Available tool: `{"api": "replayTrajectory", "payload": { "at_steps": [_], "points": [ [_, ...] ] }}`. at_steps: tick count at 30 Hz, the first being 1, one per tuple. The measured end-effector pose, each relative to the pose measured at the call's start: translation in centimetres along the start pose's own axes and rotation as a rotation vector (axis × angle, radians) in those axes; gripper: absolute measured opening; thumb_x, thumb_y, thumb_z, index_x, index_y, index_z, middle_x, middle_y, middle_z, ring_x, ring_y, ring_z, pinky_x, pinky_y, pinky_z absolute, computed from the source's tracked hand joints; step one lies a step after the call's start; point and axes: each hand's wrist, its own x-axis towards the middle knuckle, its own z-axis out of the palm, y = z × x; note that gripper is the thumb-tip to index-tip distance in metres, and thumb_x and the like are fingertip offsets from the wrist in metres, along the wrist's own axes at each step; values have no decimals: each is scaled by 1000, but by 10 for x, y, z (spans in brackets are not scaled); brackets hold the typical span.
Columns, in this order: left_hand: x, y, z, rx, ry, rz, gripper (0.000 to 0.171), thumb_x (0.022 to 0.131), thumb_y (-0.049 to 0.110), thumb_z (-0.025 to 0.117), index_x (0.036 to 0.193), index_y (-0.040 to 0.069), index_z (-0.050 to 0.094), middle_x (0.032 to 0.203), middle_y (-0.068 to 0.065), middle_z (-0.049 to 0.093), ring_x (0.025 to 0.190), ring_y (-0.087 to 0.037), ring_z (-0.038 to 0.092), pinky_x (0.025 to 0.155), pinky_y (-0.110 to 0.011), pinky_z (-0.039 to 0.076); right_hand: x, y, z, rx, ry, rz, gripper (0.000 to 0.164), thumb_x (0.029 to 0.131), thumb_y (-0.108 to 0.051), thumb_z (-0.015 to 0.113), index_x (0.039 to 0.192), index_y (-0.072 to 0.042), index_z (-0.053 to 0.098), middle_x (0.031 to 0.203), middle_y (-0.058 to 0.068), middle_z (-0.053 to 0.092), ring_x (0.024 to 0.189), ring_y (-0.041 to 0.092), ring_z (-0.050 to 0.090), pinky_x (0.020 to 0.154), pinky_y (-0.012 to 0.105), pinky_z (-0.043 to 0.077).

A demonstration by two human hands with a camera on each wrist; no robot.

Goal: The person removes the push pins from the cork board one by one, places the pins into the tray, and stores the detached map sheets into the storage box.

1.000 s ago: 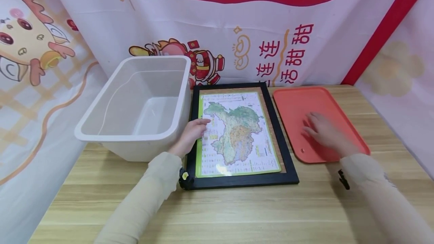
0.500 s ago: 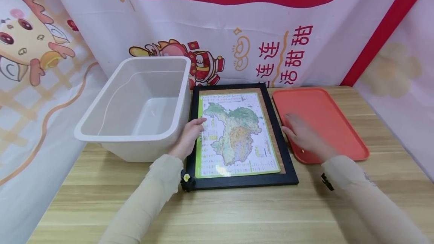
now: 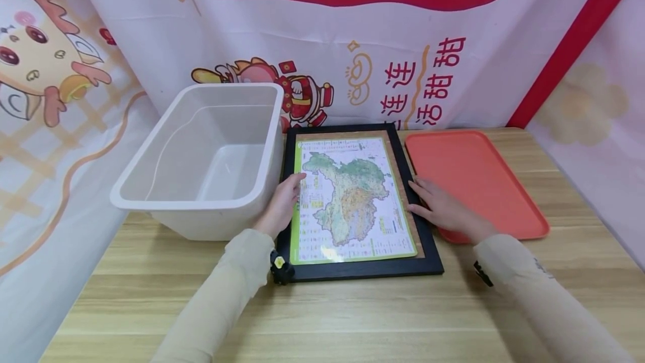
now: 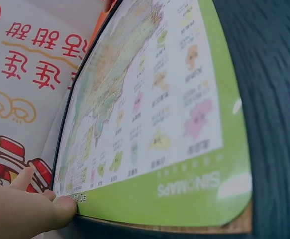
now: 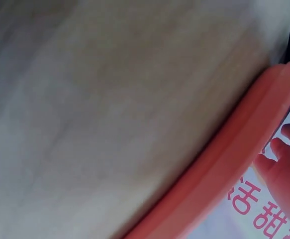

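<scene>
At the middle of the pale wood-grain table (image 3: pixel 353 318) lies a black rectangular picture frame (image 3: pixel 363 269), flat, its longer axis seemingly running away from the person. Within its border, on a brown backing (image 3: pixel 332 135), rests a glossy green-edged sheet printed with a map (image 3: pixel 353 200).

The frame sits between the two hands, so each has one long side at its fingertips, and neither seems clearly nearer. The left hand (image 3: pixel 282 200) lies along the left side, its thumb touching the border by the map's green edge; whether its fingers curl beneath the frame I cannot tell. The right hand (image 3: pixel 445 206) is loosely spread, its straight fingers lying over the right border at about the same depth, holding nothing.

Just left of the frame, and close against the left hand, stands a deep white plastic bin (image 3: pixel 186 205). Just right lies a shallow red plastic tray (image 3: pixel 473 172), partly under the right hand. Behind everything hangs a white printed cloth (image 3: pixel 322 32).
</scene>
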Motion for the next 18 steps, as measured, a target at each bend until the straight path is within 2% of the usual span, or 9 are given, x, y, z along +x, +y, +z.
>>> {"api": "replayTrajectory", "payload": {
  "at_steps": [2,8,12,15,18],
  "points": [
    [0,0,0,-18,8,7,55,99,30,38,146,3,32,157,-13,25,150,-23,9,124,-36,4,0,0,1,-9,-5,-9,78,96,-55,42,152,-6,20,160,21,12,146,44,12,116,60,17],
    [-2,-1,3,-33,31,7,59,102,40,24,149,5,30,162,-10,12,151,-23,3,124,-36,3,-1,-1,2,14,-18,-1,78,96,-55,42,153,-7,19,160,20,12,146,44,10,116,61,16],
    [-4,1,5,-8,49,-8,63,101,48,19,149,9,30,162,-8,13,151,-21,3,124,-35,4,-2,0,2,34,-23,-3,78,96,-54,42,153,-6,18,160,21,11,145,45,10,116,62,15],
    [-4,2,5,0,46,-20,65,100,52,17,149,10,30,161,-8,17,151,-22,7,124,-35,6,-1,0,2,47,-26,-6,78,96,-54,42,153,-7,18,160,21,11,145,45,11,115,62,15],
    [-5,1,6,11,-4,-59,68,99,55,14,151,13,25,157,-12,24,146,-28,21,121,-42,16,0,1,2,56,-29,-3,79,96,-55,43,153,-7,18,160,21,11,146,45,11,115,62,16]
  ]
}}
